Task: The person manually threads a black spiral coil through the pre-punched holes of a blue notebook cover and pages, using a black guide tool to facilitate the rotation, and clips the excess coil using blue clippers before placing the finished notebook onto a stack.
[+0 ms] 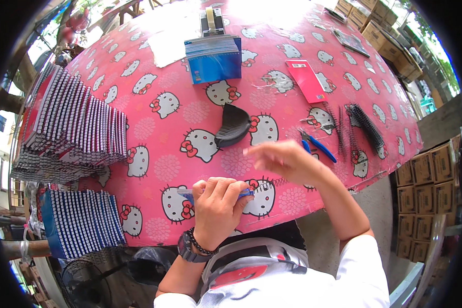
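My left hand (219, 203) is wrapped over a thin blue notebook (246, 193), standing nearly edge-on at the table's near side. Most of the notebook is hidden under the fingers. A thin dark spiral wire (278, 183) sticks out to the right from the notebook's end. Above that wire hovers my right hand (280, 158), slightly blurred, with its fingers apart and nothing visible in them. Just right of it lie cutting pliers (321, 148) with blue handles. Ahead of both hands rests a curved, ribbed black piece (233, 126) whose kind I cannot tell.
Spiral notebooks are piled at left (74, 118), with a blue-covered row (82, 220) nearer me. Blue notebooks (215, 66) stand ahead, before a tape dispenser (212, 23). A pink booklet (307, 81) and black spiral coils (365, 129) lie right. Cardboard boxes (423, 197) stand beyond the table (185, 146).
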A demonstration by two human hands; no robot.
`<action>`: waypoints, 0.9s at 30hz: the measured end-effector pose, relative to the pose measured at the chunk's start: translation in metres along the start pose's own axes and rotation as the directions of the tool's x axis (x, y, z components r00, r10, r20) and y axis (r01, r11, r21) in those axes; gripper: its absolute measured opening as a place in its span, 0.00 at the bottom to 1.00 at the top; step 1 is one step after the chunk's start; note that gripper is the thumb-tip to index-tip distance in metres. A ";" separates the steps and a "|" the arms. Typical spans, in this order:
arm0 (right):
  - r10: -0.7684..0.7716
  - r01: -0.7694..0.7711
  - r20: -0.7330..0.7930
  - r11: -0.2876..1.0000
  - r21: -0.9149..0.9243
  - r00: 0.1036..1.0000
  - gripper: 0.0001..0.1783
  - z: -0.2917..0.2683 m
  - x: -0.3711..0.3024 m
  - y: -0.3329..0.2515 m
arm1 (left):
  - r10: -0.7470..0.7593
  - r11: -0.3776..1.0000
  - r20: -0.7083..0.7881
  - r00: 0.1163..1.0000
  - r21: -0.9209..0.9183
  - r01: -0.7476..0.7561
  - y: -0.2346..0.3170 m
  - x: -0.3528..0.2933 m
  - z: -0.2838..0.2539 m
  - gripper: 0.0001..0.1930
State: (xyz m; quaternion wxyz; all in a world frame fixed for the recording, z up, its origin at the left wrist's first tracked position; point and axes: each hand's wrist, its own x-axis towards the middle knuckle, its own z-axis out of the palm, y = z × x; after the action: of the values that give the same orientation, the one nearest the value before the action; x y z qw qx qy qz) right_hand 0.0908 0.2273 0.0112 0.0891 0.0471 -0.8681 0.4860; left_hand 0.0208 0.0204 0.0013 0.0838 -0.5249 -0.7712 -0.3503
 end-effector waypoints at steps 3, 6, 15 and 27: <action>-0.094 0.070 -0.056 0.941 -0.331 0.994 0.23 -0.008 0.036 0.018 | -0.028 1.000 0.035 0.999 -0.010 0.028 0.002 -0.001 -0.004 0.12; -0.101 0.068 -0.036 0.850 -0.523 0.994 0.28 0.003 0.059 0.021 | -0.051 0.998 0.047 0.998 -0.030 0.052 -0.001 -0.003 -0.003 0.11; 0.067 -0.007 0.079 0.804 -0.595 0.995 0.40 0.009 0.087 0.046 | -0.020 1.000 0.128 0.992 -0.019 0.023 -0.002 0.000 -0.007 0.10; -0.191 -0.138 0.305 0.592 0.794 0.933 0.39 0.003 0.008 0.037 | -0.057 0.993 0.013 0.998 0.102 0.055 -0.016 -0.011 -0.013 0.10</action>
State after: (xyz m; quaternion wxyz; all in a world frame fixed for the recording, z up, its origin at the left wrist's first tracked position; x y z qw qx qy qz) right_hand 0.0769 0.2447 -0.0198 -0.0942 0.1833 -0.5543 0.8064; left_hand 0.0084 0.0009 -0.0014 0.0944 -0.5010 -0.8029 -0.3089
